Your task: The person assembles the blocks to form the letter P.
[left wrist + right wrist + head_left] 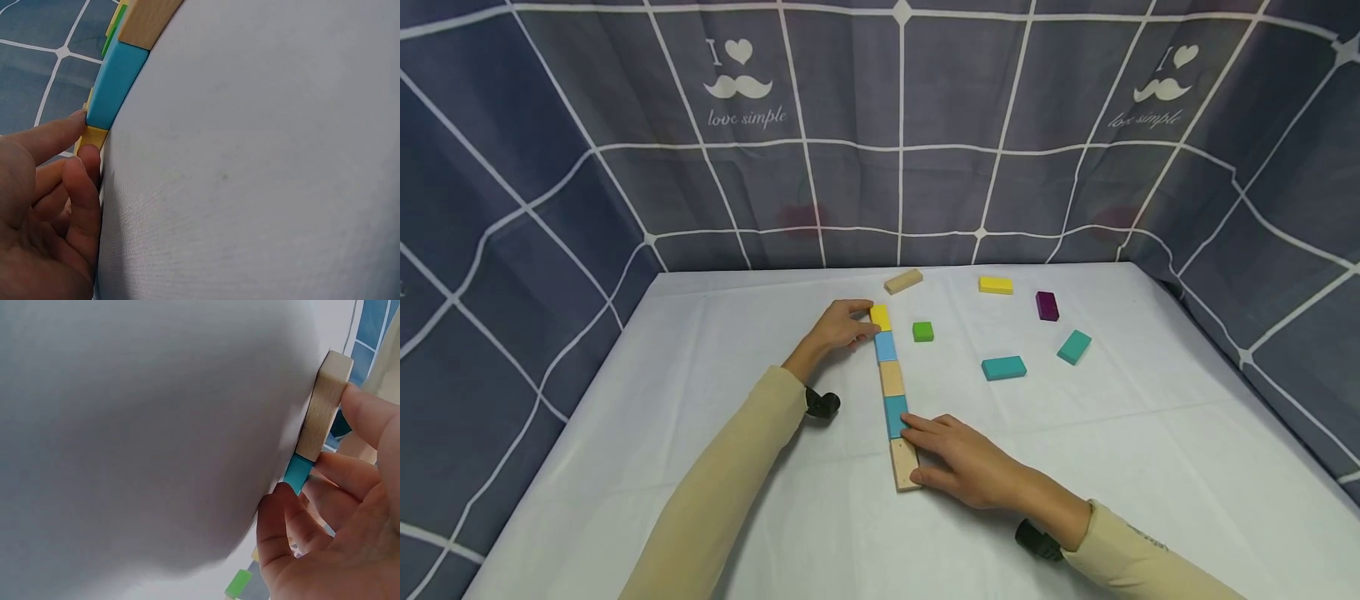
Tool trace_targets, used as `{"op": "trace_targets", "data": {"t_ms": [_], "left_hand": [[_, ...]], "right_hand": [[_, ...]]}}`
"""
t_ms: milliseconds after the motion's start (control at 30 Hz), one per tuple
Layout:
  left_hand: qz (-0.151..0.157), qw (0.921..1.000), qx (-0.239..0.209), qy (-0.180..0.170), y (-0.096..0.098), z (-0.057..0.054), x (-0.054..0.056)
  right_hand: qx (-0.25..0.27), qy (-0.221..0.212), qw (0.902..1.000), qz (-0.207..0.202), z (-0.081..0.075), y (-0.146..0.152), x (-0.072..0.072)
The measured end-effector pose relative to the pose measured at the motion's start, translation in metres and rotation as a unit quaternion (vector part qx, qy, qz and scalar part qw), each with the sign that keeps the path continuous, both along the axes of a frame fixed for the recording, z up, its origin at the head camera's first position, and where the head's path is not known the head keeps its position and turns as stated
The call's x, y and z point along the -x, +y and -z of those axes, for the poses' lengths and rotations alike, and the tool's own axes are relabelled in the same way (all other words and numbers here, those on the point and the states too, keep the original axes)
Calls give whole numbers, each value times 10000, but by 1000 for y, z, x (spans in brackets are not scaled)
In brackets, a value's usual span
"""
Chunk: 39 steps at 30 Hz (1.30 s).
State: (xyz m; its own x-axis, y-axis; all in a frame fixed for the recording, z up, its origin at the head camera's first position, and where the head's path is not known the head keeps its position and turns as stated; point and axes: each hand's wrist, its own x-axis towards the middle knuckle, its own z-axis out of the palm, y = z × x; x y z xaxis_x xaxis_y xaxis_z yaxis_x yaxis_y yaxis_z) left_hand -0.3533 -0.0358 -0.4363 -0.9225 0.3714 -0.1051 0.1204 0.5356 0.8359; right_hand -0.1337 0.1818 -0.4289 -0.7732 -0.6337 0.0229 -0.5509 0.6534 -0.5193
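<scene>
Several blocks lie end to end in one straight row. From the far end they are a yellow block (880, 317), a light blue block (886, 347), a wooden block (891, 378), a teal-blue block (895, 416) and a pale wooden block (904, 464). My left hand (844, 325) pinches the yellow block, index finger at its far end and thumb along its left side. At the near end, my right hand (966, 462) rests its fingertips on the teal-blue block, while its thumb touches the right side of the pale wooden block.
Right of the row lie a green block (922, 332), teal blocks (1003, 368) (1074, 347), a purple block (1047, 306) and another yellow block (996, 285). A wooden block (903, 282) sits near the back edge. Dark checked curtains (850, 192) surround the white-covered table (820, 533).
</scene>
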Motion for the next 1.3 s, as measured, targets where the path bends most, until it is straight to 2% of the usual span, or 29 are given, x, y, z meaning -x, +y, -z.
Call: {"op": "trace_targets", "data": {"t_ms": [533, 633, 733, 833, 933, 1000, 1100, 1167, 1300], "left_hand": [[-17, 9999, 118, 92, 0, 1, -3], [147, 9992, 292, 230, -3, -3, -8], [564, 9956, 647, 381, -8, -9, -19], [1155, 9836, 1248, 598, -12, -15, -35], [1688, 9647, 1835, 845, -13, -18, -50], [1917, 9522, 2143, 1028, -13, -18, -57], [2098, 9374, 2519, 1174, -12, -15, -63], [2141, 9306, 2710, 1210, -12, -14, -65], [2122, 9278, 2850, 1139, -11, -14, -66]], "right_hand": [[39, -8, 10000, -35, 3, 1, 0], [34, -9, 10000, -52, 3, 1, 0], [28, -26, 10000, -48, 2, 1, 0], [15, -38, 10000, -16, 0, 3, 0], [10, -10, 10000, -4, -1, 4, 0], [13, 15, 10000, -8, -1, 4, 0], [22, 11, 10000, -40, 0, 3, 0], [16, 6, 10000, -54, 1, 2, 0], [14, 49, 10000, -51, 2, 1, 0]]}}
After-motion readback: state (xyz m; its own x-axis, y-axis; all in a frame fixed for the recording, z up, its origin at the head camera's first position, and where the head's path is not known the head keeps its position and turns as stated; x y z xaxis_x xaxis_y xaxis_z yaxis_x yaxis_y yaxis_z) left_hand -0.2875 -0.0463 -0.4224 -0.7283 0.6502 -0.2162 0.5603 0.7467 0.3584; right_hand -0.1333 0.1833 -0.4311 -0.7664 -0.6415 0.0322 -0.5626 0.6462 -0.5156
